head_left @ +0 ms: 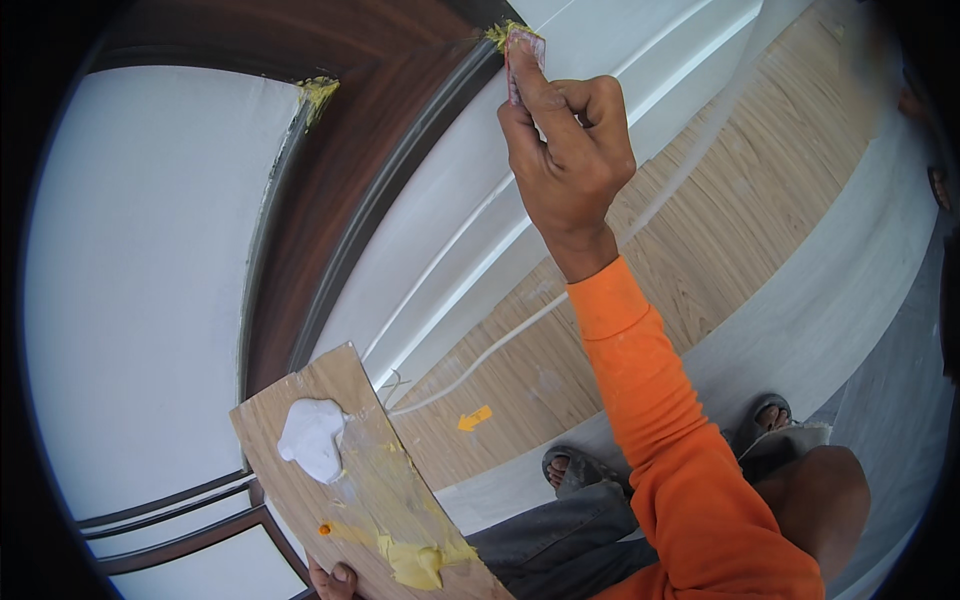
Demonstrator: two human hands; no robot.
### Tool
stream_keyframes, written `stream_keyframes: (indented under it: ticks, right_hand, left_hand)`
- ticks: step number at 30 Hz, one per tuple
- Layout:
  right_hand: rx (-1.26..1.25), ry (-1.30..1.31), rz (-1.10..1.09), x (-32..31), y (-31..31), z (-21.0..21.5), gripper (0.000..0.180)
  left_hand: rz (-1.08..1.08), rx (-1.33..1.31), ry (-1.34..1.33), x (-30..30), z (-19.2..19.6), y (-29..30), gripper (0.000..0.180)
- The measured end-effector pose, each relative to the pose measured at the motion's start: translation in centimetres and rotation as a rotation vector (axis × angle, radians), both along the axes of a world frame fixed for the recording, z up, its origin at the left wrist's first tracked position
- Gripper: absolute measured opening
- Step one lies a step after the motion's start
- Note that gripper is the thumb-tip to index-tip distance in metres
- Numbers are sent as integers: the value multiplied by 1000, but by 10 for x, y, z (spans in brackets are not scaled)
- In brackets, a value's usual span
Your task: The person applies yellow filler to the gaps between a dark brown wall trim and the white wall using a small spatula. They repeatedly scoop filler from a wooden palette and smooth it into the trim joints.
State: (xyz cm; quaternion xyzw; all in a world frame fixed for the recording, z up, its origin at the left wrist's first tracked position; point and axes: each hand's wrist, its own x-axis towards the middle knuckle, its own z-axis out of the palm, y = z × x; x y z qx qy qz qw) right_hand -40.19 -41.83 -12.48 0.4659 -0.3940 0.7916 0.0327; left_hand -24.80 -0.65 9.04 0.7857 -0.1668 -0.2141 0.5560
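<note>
My right hand (575, 150), in an orange sleeve (665, 400), pinches a small flat reddish spreader (537, 47). Its tip is at the upper corner of the dark brown wooden frame (360, 110), against yellow filler (497, 36) smeared there. At the lower left, my left hand (335, 580) grips the edge of a wood-look board (350, 375); only some of its fingers show. On that board lie a white lump of paste (314, 440), a yellow lump of filler (415, 562) and a small orange dab (325, 529).
More yellow filler (318, 95) covers another frame corner beside a white panel (160, 250). White moulding (440, 270) borders the wood-look floor (770, 220). A pale cord (490, 352) runs near an orange arrow (475, 418). Sandalled feet (575, 470) are below; another foot (940, 188) shows far right.
</note>
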Motion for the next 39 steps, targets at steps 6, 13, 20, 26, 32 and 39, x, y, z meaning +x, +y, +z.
stream_keyframes:
  ticks: [6, 13, 20, 26, 32, 39]
  right_hand:
    - [42, 30, 59, 2, 3, -3, 63]
    - [89, 27, 117, -24, 30, 5, 53]
    - [68, -14, 81, -26, 9, 16, 50]
    - [74, 82, 64, -23, 11, 3, 53]
    - [54, 23, 78, -25, 10, 7, 54]
    - [58, 45, 130, -14, 24, 1, 55]
  left_hand:
    - [1, 3, -1, 2, -1, -1, 47]
    - [9, -1, -10, -2, 0, 3, 49]
    - [10, 2, -17, -3, 1, 4, 51]
    - [12, -1, -19, -3, 1, 3, 53]
    - [19, 1, -25, -2, 0, 2, 55]
    - [18, 7, -29, -3, 0, -1, 57]
